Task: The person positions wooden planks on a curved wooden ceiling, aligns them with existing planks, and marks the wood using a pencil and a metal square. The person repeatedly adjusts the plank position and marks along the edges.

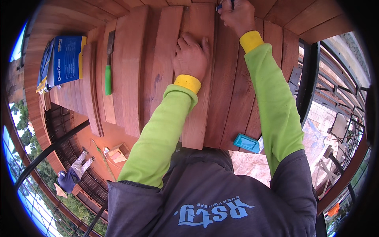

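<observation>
Timber planking (227, 106) forms the working surface, raised above a lower level where a second person (75, 172) is visible beyond its left side. Black metalwork (308, 83) stands along the right edge.

Left hand (191, 55) lies palm down on a reddish board (195, 122), at the part away from the near edge. It is half open, fingers bent toward the board's left side and thumb spread apart; this appears to steady the piece rather than lift it. The board lies lengthwise between the near and far edges, directly before the wearer, presumably for even reach by both arms.

Right hand (238, 16) is at the far edge, just right of the board's far end. Its fingers are closed around a dark blue object (219, 6), largely covered and cut off by the frame; its kind cannot be determined.

A chisel with a green handle (108, 79) rests toward the left edge, handle facing the wearer, likely for ready pick-up. Beyond it, nearer that edge, are a narrow strip (90, 94) and a blue and yellow box (69, 59), apparently set aside from the hands. A small teal item (245, 142) sits at the near right corner.
</observation>
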Action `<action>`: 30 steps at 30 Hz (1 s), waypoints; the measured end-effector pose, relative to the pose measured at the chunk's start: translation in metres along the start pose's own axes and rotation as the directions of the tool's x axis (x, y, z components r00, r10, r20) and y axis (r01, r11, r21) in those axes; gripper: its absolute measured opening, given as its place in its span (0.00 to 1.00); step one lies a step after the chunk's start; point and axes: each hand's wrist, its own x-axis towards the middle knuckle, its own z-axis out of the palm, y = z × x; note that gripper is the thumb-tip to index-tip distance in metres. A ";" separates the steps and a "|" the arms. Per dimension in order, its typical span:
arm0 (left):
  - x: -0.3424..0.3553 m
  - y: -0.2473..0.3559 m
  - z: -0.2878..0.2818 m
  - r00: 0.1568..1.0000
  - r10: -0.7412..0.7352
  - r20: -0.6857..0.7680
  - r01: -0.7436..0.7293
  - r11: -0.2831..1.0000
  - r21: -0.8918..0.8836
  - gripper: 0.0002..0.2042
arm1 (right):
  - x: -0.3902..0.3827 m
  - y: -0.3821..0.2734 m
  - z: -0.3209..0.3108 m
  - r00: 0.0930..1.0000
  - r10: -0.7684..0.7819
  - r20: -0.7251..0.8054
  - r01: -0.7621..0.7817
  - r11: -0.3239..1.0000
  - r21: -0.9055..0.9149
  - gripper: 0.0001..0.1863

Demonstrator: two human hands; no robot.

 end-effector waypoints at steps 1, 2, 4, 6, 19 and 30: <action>0.000 0.001 0.001 1.000 -0.001 0.003 0.001 1.000 0.000 0.22 | -0.005 0.002 -0.002 0.999 -0.032 0.003 0.032 0.999 -0.022 0.16; 0.002 0.003 0.001 1.000 0.000 0.007 0.000 1.000 -0.002 0.21 | -0.014 0.005 -0.005 1.000 -0.012 -0.001 0.012 1.000 -0.014 0.17; 0.002 0.003 0.004 1.000 0.000 0.010 0.000 1.000 0.003 0.21 | -0.038 0.008 -0.005 1.000 0.026 0.001 -0.026 1.000 0.012 0.18; 0.001 -0.001 0.004 1.000 -0.002 0.002 0.002 1.000 0.007 0.21 | -0.082 0.001 -0.007 0.999 0.029 0.030 -0.030 0.999 0.020 0.17; 0.003 0.004 -0.008 0.991 -0.039 0.125 0.048 0.997 -0.065 0.23 | -0.358 -0.062 -0.057 0.926 0.206 0.316 -0.290 0.924 0.250 0.02; 0.005 0.002 -0.047 0.974 -0.049 0.221 0.074 0.991 -0.108 0.26 | -0.409 -0.063 -0.093 0.963 0.268 -0.008 -0.259 0.937 0.236 0.10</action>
